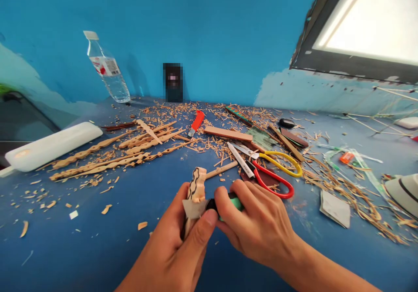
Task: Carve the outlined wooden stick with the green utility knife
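Observation:
My left hand (pixel 174 244) is closed round a small piece of wood (pixel 197 183), whose wavy upper end sticks up past the fingers and bears a dark wavy line. My right hand (pixel 256 222) grips a carving knife by its green and black handle (pixel 234 203). The knife's short, wide blade (pixel 195 208) lies across the wood just under the wavy part. My left thumb rests close to the blade's base. The lower part of the wood is hidden in my left palm.
Scissors with red and yellow handles (pixel 274 189), a white marker (pixel 241 159) and a red cutter (pixel 197 122) lie beyond my hands. Wavy wooden strips (pixel 98 157) and shavings spread over the blue table (pixel 107 248). A water bottle (pixel 109 72) stands by the wall.

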`<state>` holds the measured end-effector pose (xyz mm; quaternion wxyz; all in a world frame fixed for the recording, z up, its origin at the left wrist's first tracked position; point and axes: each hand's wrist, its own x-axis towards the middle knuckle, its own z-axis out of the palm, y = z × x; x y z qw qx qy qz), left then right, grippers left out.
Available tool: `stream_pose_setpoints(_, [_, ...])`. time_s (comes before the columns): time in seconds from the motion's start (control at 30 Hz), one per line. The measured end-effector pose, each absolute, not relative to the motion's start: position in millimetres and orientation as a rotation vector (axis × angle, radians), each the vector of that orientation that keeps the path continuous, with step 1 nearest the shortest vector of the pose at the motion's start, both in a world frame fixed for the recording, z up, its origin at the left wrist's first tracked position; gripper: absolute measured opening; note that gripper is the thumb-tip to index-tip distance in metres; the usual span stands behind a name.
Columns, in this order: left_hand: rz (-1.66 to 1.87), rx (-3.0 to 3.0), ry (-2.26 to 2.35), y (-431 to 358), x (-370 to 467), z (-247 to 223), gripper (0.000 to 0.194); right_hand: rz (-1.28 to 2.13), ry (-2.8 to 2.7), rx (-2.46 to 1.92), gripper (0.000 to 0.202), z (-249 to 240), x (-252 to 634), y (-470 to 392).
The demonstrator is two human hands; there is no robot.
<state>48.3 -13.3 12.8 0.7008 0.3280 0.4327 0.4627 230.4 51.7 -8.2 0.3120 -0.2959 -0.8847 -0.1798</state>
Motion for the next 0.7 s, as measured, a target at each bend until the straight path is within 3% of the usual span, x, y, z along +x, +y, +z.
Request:
stream_pose_setpoints(0.17, [0.946,0.673,1.063,-9,49,21,0.052,-0.552,-2.282,-0.810,0.022,-9,228,51])
stream_pose_setpoints(0.27, [0.974,0.664,1.063,-8,42,19,0.060,-0.406,-2.219,-0.838,0.022,-7,229,54])
stream_pose_setpoints(0.37, [1.029,0.614,0.994,-9,37,16,0.057,0.023,-2.118,-0.914,0.023,-2,231,57])
stream_pose_setpoints(0.53, [1.003,0.648,1.002,-14,39,17,0.066,1.230,-1.725,-0.920,0.029,13,223,54])
stream_pose_setpoints(0.7, [0.965,0.777,1.005,-15,40,14,0.046,1.484,-1.600,-0.771,0.024,20,205,51])
